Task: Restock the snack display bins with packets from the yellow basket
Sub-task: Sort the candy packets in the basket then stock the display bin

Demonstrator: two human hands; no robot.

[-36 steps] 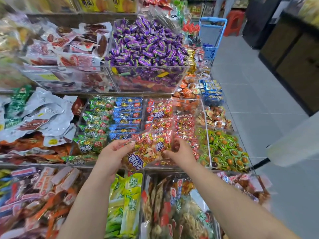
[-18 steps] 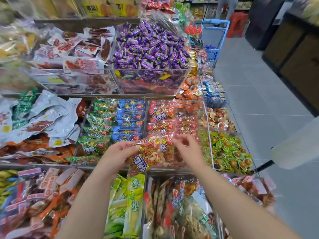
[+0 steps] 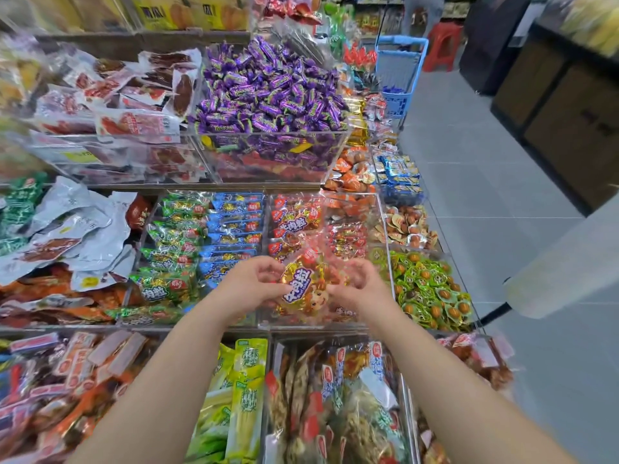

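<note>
A red and gold snack packet (image 3: 303,284) with a purple label sits between both hands, low over the front of the clear bin (image 3: 298,324) that holds matching red packets (image 3: 294,222). My left hand (image 3: 249,286) pinches the packet's left edge with thumb and fingers. My right hand (image 3: 360,284) curls round its right edge. Bins of green packets (image 3: 174,249) and blue packets (image 3: 234,229) lie just left of it. The yellow basket is out of view.
A bin of purple candies (image 3: 268,95) stands on the shelf above. Green round snacks (image 3: 428,289) fill the bin to the right. A blue basket (image 3: 398,75) stands on the grey floor (image 3: 485,182) at the back. Yellow-green packets (image 3: 241,396) lie in the lower row.
Both hands and the packet have shifted right, from over the blue and red bins' border to over the red packets' bin. The right hand has closed onto the packet's right edge.
</note>
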